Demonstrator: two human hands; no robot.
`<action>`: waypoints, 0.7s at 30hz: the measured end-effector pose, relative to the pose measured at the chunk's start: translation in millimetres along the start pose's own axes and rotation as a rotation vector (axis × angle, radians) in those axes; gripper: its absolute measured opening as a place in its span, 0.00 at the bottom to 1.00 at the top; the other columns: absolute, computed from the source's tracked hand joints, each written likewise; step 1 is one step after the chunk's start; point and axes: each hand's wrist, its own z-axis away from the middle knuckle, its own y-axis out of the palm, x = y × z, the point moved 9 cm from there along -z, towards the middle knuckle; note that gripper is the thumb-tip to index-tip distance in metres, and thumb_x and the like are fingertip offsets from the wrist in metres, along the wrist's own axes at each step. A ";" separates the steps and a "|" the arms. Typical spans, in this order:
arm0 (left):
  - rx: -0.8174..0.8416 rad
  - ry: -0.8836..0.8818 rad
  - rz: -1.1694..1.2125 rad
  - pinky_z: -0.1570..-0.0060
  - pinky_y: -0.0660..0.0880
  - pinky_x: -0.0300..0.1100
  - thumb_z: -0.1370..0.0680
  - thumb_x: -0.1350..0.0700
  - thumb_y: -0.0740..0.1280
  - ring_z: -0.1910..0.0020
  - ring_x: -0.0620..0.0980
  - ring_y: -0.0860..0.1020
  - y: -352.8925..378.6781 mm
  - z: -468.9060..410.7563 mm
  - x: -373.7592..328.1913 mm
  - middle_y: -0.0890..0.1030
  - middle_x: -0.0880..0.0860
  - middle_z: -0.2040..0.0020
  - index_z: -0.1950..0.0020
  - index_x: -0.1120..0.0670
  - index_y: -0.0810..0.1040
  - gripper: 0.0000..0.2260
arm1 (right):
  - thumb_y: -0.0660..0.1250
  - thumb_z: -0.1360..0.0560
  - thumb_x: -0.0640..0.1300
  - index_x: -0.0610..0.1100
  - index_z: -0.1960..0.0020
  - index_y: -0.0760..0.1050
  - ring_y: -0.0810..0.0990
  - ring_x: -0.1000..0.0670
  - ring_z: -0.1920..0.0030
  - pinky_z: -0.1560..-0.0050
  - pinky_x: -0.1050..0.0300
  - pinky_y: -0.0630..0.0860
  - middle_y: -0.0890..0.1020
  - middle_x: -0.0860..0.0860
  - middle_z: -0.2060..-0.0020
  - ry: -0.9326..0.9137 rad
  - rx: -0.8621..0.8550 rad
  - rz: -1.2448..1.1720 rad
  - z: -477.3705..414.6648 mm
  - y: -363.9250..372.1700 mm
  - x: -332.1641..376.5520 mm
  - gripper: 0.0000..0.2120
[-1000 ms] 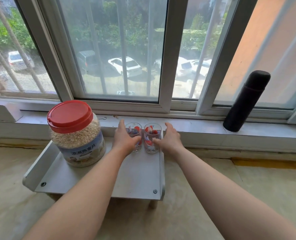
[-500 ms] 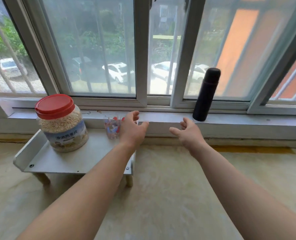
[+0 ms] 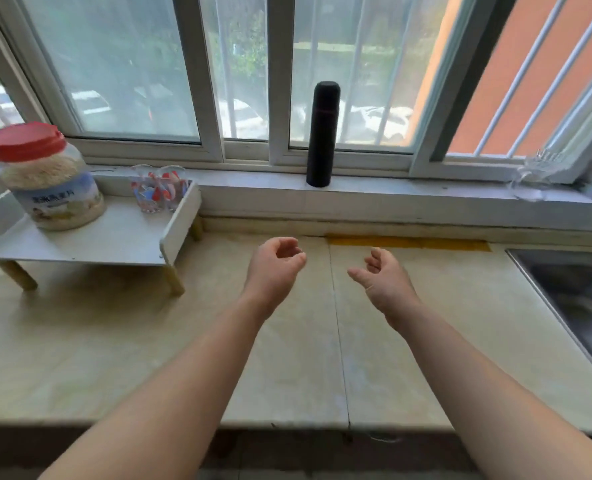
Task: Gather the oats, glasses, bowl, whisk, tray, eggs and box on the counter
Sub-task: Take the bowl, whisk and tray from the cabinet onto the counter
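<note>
Left hand and right hand hover over the worktop; each grip slack, fingers loosely curled, holding nothing. Oats jar stands on the white legged tray at far left; 2 glasses touch each other at the tray's back right corner. Jar: nearly full, likely heavy, smooth clear wall, probably slippery; take it round the body with both hands. Glasses: light, fragile; 1 per hand, round the wall. Tray: stiff; lift by its side walls, safer once unloaded. Jar label pale blue with dark characters, too blurred to read; glasses show red-blue print, no legible text; black flask shows no branding.
</note>
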 end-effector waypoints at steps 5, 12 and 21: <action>-0.002 -0.090 -0.016 0.48 0.76 0.41 0.23 0.59 0.67 0.47 0.50 0.80 34.1 52.3 23.8 0.81 0.53 0.47 0.39 0.56 0.77 0.13 | 0.69 0.25 0.41 0.41 0.25 0.59 0.69 0.46 0.30 0.32 0.52 0.68 0.69 0.44 0.28 0.035 0.012 -0.010 29.8 -38.1 -40.2 0.32; -0.001 -0.128 -0.019 0.48 0.78 0.44 0.23 0.58 0.68 0.48 0.53 0.80 58.6 93.5 36.4 0.81 0.54 0.49 0.45 0.54 0.78 0.07 | 0.69 0.25 0.41 0.41 0.35 0.70 0.75 0.49 0.38 0.39 0.56 0.71 0.77 0.47 0.39 0.037 -0.036 -0.028 57.0 -72.1 -69.0 0.20; 0.054 -0.186 -0.044 0.62 0.72 0.37 0.24 0.61 0.68 0.59 0.48 0.78 76.2 143.0 77.2 0.81 0.53 0.56 0.55 0.52 0.79 0.04 | 0.68 0.25 0.39 0.43 0.50 0.76 0.78 0.48 0.54 0.61 0.62 0.73 0.80 0.47 0.55 0.085 -0.074 -0.038 104.6 -85.2 -121.9 0.04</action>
